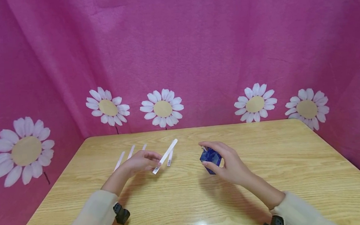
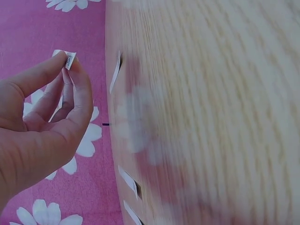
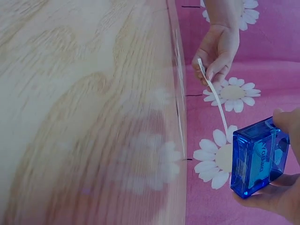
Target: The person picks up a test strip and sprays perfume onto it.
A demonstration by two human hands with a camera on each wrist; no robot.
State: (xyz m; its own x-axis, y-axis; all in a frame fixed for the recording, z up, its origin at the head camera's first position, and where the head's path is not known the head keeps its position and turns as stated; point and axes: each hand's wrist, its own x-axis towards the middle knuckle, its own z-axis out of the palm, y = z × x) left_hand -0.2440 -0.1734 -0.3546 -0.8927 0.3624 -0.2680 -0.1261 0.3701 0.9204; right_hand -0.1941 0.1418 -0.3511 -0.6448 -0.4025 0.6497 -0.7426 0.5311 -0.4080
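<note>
I pinch one white paper strip (image 1: 167, 153) near its dark-printed end — it slants away rightward — and grip a translucent blue glass perfume bottle (image 1: 212, 156), blocky and sharp-edged, apart from the strip, on its right.

White strip: print on the low end of this held one (image 1: 166, 155) is way too tiny to read, and the left wrist view gets it nearly end-on, mostly lost behind fingers.
Other strips: left hand (image 1: 141, 162) blocks the lower ends of the three on the left (image 1: 119, 160).
Blue bottle: partly covered by the right hand (image 1: 230, 164) up top (image 1: 209, 156); lettering's too fuzzy for me in the right wrist view.
Sleeves: both (image 1: 91, 213) run off the bottom, right wrist camera (image 1: 276, 221) clipped too.
Tabletop: near side (image 1: 171, 200) cut off; reflections are a blur from the left wrist.
</note>
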